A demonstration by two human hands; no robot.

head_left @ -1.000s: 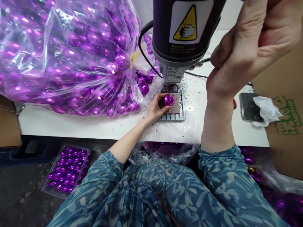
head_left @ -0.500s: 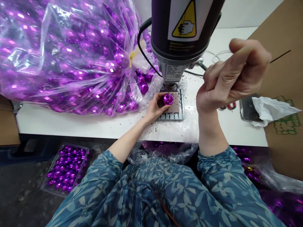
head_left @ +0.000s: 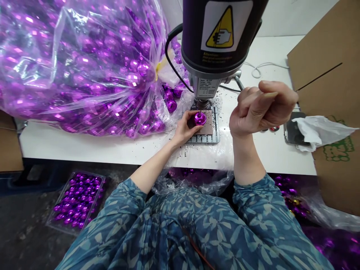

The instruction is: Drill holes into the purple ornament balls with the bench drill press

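A shiny purple ball [head_left: 200, 119] is held between the thumb and fingers of my left hand [head_left: 188, 125], on a brown pad [head_left: 208, 128] over the slotted metal base [head_left: 216, 138]. The dark drill press [head_left: 222, 41] stands right above, its thin bit reaching the top of the ball. My right hand [head_left: 260, 108] is raised to the right of the machine, its fingers curled closed at the end of the metal lever [head_left: 238, 81]; the grip itself is hidden inside the hand.
A large clear bag of purple balls [head_left: 92, 71] fills the table's left side. A phone [head_left: 292, 131], white tissue [head_left: 316, 131] and cardboard box [head_left: 334, 101] lie right. A tray of balls [head_left: 78, 198] is at lower left. Dark shavings surround the base.
My right hand has moved down and a little left, with the fingers still curled. My left hand and the ball have stayed in place under the drill.
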